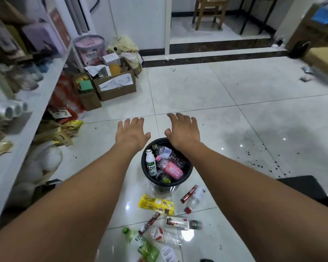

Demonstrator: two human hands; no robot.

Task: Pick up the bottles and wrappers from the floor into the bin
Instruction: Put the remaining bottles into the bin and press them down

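Note:
A black round bin (188, 173) stands on the tiled floor and holds several bottles, among them a pink one (171, 169) and a white one with a green label (151, 166). My left hand (131, 132) and my right hand (184, 130) stretch out flat above the bin's far rim, palms down, fingers spread, holding nothing. In front of the bin lie a yellow wrapper (156, 203), a clear bottle with a red cap (194, 200), two red stick wrappers (188, 193) (150, 223), a brown-labelled bottle (182, 223), a crushed clear bottle (162, 236) and a green-capped bottle (140, 244).
A white shelf unit (27, 110) crammed with goods runs along the left. Cardboard boxes (116, 86) and bags stand on the floor beside it. Dark specks dot the tiles at the right. A black object (299, 186) sits at the right, a raised step (216, 52) beyond.

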